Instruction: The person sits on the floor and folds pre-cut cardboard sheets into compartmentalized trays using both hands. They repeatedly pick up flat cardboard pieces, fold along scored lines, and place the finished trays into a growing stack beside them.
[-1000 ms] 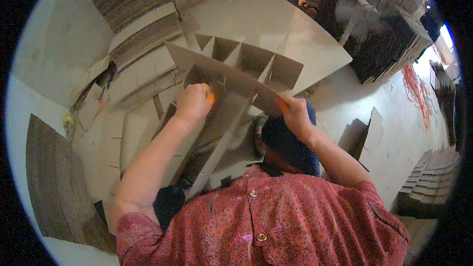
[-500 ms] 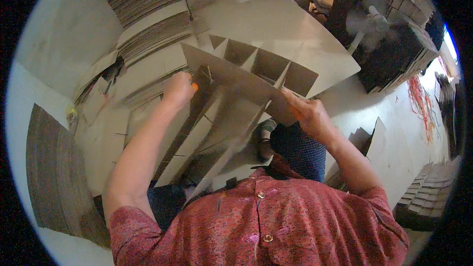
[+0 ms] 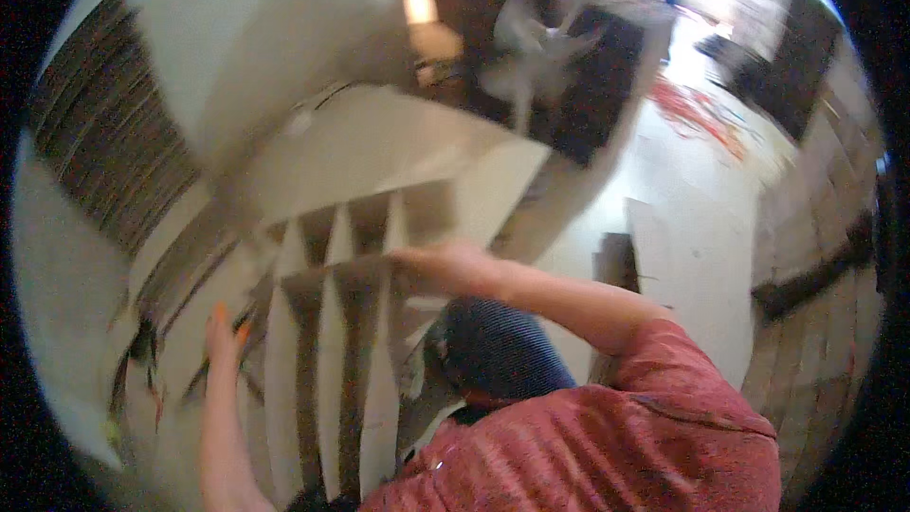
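A cardboard partition (image 3: pixel 329 370) of interlocked strips stands over my lap, its long strips running toward me and a cross strip joining them. My right hand (image 3: pixel 444 267) is closed on the right end of the cross strip, blurred by motion. To the left of the partition, apart from it, my left hand (image 3: pixel 224 341) is held out with its orange-covered fingertips spread. Nothing shows between those fingers. Flat cardboard pieces (image 3: pixel 194 275) lie just beyond my left hand.
A pale table (image 3: pixel 379 133) lies beyond the partition. A tall cardboard stack (image 3: pixel 114 123) stands far left. A white fan (image 3: pixel 521 47) is by a dark stack (image 3: pixel 607 76). Red and orange strapping (image 3: pixel 697 114) lies on the floor; more cardboard (image 3: pixel 806 228) lines the right.
My view has swung to the right and blurred. My left hand has moved away from the partition's left side and its fingers have spread. My right hand still grips the partition.
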A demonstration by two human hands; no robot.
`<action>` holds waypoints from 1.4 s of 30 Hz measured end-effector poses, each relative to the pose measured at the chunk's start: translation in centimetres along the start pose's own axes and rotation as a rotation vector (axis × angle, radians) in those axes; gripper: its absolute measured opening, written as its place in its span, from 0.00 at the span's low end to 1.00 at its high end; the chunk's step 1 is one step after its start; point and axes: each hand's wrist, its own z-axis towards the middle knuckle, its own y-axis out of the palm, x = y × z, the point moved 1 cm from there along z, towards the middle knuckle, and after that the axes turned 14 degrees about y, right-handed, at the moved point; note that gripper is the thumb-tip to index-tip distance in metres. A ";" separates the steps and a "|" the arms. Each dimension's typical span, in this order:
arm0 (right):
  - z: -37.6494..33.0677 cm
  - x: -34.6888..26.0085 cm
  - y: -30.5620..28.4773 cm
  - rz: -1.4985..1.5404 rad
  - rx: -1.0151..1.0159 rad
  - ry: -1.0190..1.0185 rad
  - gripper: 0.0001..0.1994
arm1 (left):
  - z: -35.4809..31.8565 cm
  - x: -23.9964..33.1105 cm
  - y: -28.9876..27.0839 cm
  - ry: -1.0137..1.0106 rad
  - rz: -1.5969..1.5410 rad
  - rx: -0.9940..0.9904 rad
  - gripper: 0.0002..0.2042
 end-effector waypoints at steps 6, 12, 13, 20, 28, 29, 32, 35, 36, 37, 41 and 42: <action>0.9 2.7 -0.4 -0.164 0.296 -0.099 0.30 | 1.8 -2.5 1.8 -0.385 -0.697 0.122 0.27; 1.1 3.1 -0.5 -0.172 0.293 -0.109 0.28 | 2.2 -3.4 -0.8 -0.130 -0.393 0.036 0.20; 0.5 2.4 -0.7 -0.129 0.315 -0.068 0.30 | 2.0 -3.0 -1.4 -0.025 -0.217 -0.013 0.19; -8.7 5.0 -9.5 0.509 0.490 0.544 0.23 | 3.0 -15.5 5.4 -0.349 -0.995 0.226 0.20; -25.7 11.9 -28.1 0.377 1.315 0.682 0.35 | 2.8 -18.3 5.5 0.105 -0.551 0.194 0.22; -27.1 10.6 -29.1 0.442 1.350 0.671 0.40 | 3.9 -17.1 6.7 0.077 -0.437 0.135 0.22; -30.4 9.8 -30.1 0.546 1.446 0.745 0.43 | 7.0 -14.5 7.9 -0.125 -0.308 -0.011 0.22; -30.5 11.0 -28.0 0.711 1.423 0.771 0.42 | 7.5 -16.0 7.6 -0.347 -0.478 -0.091 0.22; -30.6 11.3 -27.0 0.744 1.416 0.773 0.43 | 7.5 -15.9 7.8 -0.234 -0.438 -0.094 0.22; -30.7 11.6 -26.1 0.776 1.409 0.775 0.44 | 7.6 -15.9 8.0 -0.121 -0.398 -0.097 0.22; -29.5 12.8 -23.7 0.887 1.344 0.799 0.45 | 7.0 -17.9 7.5 -0.385 -1.245 0.231 0.22; -29.4 12.9 -23.4 0.901 1.336 0.809 0.45 | 6.7 -17.8 7.3 -0.406 -1.242 0.266 0.22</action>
